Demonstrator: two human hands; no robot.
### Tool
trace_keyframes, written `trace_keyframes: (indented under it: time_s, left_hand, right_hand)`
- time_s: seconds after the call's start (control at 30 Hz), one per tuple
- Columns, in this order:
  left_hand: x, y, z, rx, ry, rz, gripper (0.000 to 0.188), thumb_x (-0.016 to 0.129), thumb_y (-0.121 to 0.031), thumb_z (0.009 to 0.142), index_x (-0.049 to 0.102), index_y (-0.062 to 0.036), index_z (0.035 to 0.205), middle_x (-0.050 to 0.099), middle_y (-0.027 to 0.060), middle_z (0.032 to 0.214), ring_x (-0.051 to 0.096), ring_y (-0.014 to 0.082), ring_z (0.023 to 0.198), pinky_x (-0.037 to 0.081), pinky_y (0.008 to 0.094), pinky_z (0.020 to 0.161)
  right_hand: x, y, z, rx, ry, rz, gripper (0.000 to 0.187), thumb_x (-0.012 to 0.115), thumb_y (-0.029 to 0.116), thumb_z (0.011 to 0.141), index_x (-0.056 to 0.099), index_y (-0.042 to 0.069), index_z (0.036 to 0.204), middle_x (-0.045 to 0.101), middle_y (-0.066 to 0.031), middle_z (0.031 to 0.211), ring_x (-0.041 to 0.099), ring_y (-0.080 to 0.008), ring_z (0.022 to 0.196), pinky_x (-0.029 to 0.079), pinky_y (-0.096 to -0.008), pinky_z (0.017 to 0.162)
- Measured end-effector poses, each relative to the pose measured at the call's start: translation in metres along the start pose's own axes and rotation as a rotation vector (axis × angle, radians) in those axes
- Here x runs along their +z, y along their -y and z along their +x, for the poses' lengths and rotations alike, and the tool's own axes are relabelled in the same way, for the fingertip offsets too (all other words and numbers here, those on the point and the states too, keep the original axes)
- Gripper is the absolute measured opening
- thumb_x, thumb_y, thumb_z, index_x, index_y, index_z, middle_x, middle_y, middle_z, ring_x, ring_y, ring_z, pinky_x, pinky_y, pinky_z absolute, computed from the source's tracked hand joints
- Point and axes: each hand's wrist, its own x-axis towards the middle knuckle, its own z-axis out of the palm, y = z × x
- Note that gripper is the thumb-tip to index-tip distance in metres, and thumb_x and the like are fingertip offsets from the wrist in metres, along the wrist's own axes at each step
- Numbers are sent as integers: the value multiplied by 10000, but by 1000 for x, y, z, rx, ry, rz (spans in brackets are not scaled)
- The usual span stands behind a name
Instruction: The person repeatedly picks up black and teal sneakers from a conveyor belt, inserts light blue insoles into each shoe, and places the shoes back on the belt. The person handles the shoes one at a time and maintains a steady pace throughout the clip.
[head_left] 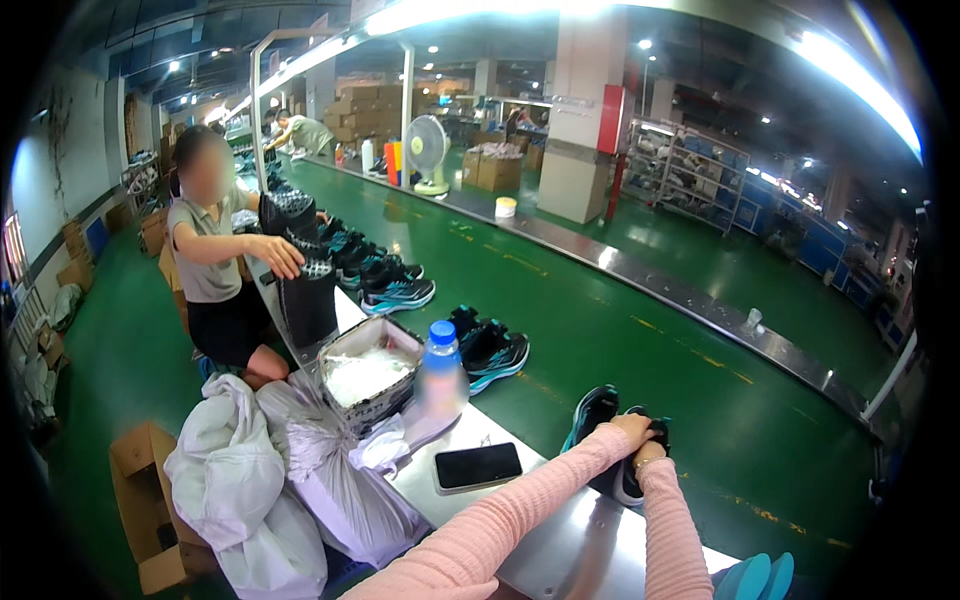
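Observation:
My two arms in pink ribbed sleeves reach forward over the steel bench to a black sneaker on the green belt. My left hand is closed on its upper part, and my right hand, with a thin bracelet at the wrist, grips it close beside. The fingers overlap, and much of the shoe is hidden beneath them. Its mate, a black sneaker with teal trim, stands just left of my hands. Turquoise insole-shaped pieces show at the lower right edge.
A phone, a blue-capped bottle and a basket of white material are on the steel bench. White sacks lie left. Several sneakers line the green belt. A co-worker handles black boots. A fan stands beyond.

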Motion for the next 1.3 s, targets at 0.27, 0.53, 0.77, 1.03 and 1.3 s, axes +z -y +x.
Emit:
trace_keyframes:
  time_s: [0.27,0.53,0.77,1.03,1.3]
  left_hand:
    - [13,-24,-16,364,-629,103,320,532,-196,764,463,-22,1023,472,155,1087,456,310,1032,427,388,804]
    - [29,17,28,66,678,772,368,607,-298,681,612,-52,954,589,112,1006,568,236,914,454,330,786]
    - [-22,-93,-7,-103,682,856,415,563,-322,677,579,-96,1024,535,117,1099,492,248,1039,385,308,880]
    - [-53,-80,-38,-56,807,707,489,521,-358,771,439,-116,1187,438,113,1209,394,313,1130,307,410,938]
    - [-81,-52,-50,-196,571,99,511,533,-349,784,402,-109,1216,400,124,1245,364,337,1144,322,443,926]
  right_hand:
    - [-2,-36,-147,-471,-722,503,155,493,93,751,573,30,868,507,-200,1071,499,-361,933,391,-394,825]
    - [74,-69,-276,-68,-353,1152,200,458,157,822,586,39,922,590,-159,739,573,-309,700,444,-369,659]
    - [80,-70,-271,-19,-298,1159,250,455,222,831,571,42,962,595,-180,817,567,-342,748,437,-399,679]
    - [89,-74,-274,-12,-363,1026,298,439,315,833,594,85,942,583,-191,826,559,-350,761,428,-426,684]
    - [90,-74,-267,-83,-396,1067,247,478,252,820,603,62,917,579,-195,793,563,-339,725,432,-410,666]
